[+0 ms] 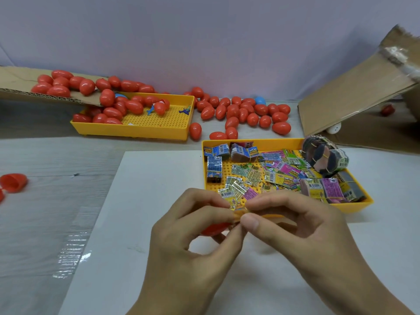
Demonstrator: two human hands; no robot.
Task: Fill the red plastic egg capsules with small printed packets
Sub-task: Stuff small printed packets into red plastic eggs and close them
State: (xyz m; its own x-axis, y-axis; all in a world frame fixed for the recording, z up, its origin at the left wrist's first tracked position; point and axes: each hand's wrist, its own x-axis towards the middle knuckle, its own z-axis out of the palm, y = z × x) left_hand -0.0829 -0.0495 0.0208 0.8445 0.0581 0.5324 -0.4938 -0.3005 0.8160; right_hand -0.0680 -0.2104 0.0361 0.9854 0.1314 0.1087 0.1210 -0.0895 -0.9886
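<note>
Over white sheet (141,201), hands (241,221) pinching packet (238,211), print unreadable

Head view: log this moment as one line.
left hand: holds red plastic egg half | right hand: pinches small printed packet | packet not yet inside

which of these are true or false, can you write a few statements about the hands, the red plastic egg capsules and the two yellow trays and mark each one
1. Both hands, left hand and right hand, pinch a small printed packet. True.
2. The near yellow perforated plastic tray holds only red eggs. False: it holds loose and rubber-banded printed packets.
3. A red plastic egg capsule half sits in the left hand. True.
4. The far yellow perforated tray is stacked on the near one. False: they sit apart.
5. Every egg is red. False: a blue egg lies among them.
</note>
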